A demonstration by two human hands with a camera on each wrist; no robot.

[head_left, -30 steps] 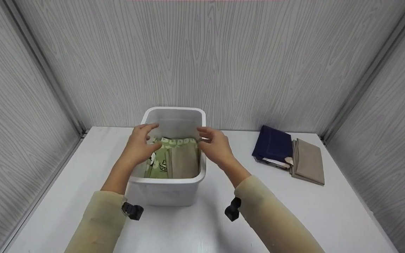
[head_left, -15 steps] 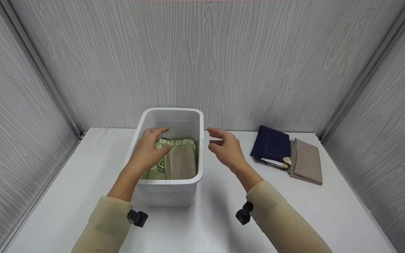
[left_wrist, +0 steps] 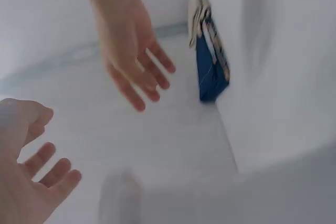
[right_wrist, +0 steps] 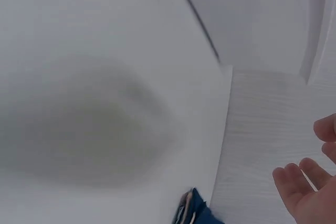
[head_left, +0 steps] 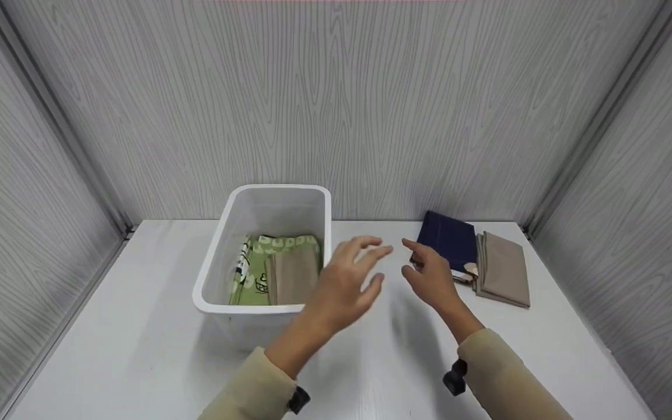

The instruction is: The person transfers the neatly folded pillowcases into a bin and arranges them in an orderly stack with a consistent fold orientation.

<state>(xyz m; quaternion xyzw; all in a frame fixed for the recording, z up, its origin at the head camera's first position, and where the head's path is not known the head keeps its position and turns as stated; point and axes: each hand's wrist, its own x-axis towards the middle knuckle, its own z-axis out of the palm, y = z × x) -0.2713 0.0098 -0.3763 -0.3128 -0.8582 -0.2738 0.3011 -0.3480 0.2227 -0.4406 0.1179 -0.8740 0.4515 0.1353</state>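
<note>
My left hand (head_left: 342,286) is in the air over the right rim of a white plastic bin (head_left: 206,274), fingers loosely bent and holding nothing. To its right my right hand (head_left: 432,279) hovers with relaxed fingers, also empty, close in front of a folded navy cloth (head_left: 451,240). A folded beige cloth (head_left: 505,268) lies against the navy one on its right. Inside the bin are a green patterned folded cloth (head_left: 248,286) and a beige folded cloth (head_left: 295,274). In the left wrist view both hands appear apart, with the navy cloth (left_wrist: 211,80) beyond them.
The white table (head_left: 155,326) carries the bin at left of centre and the folded cloths at back right. A grey wood-grain panel (head_left: 336,105) rises behind, and similar panels stand at the left and right sides.
Both hands have moved right, away from the bin; the left has left the space above the cloths inside. The right now partly overlaps the navy cloth in the head view.
</note>
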